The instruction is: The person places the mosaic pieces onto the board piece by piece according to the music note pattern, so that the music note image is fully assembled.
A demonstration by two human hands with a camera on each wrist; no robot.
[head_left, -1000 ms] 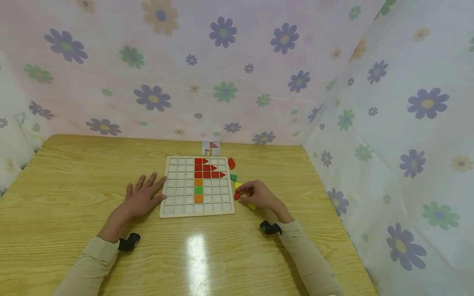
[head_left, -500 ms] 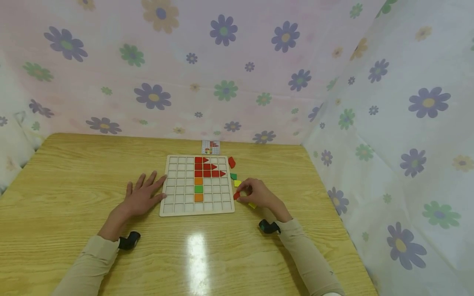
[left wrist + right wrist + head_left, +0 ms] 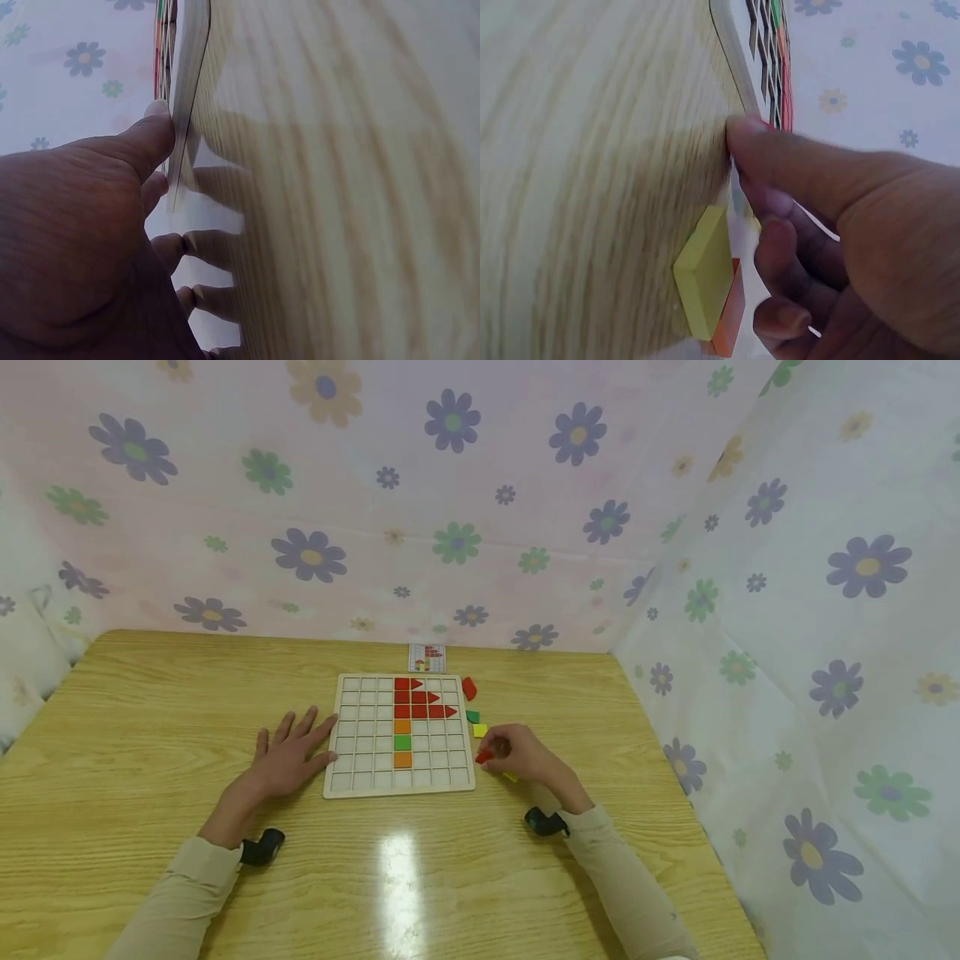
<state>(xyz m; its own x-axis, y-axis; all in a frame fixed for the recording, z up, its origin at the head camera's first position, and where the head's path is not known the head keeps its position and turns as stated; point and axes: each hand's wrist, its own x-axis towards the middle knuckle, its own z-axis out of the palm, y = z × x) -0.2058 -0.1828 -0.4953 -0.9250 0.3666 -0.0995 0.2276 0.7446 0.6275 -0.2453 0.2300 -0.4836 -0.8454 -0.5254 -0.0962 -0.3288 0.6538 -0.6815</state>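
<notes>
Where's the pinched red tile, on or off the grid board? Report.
Off: the right hand pinches the red tile just right of the grid board.

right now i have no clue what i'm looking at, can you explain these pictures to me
No machine here, just a person's bare left hand and right hand. The widest picture comes from a camera worn on the head; the other two come from cameras worn on the wrists, each looking at its own hand. On the wooden table lies a pale gridded board with colored pieces set in it. A small card lies beyond it, loose pieces along its right. The right hand pinches a red piece; the left touches the board's left edge.
</notes>
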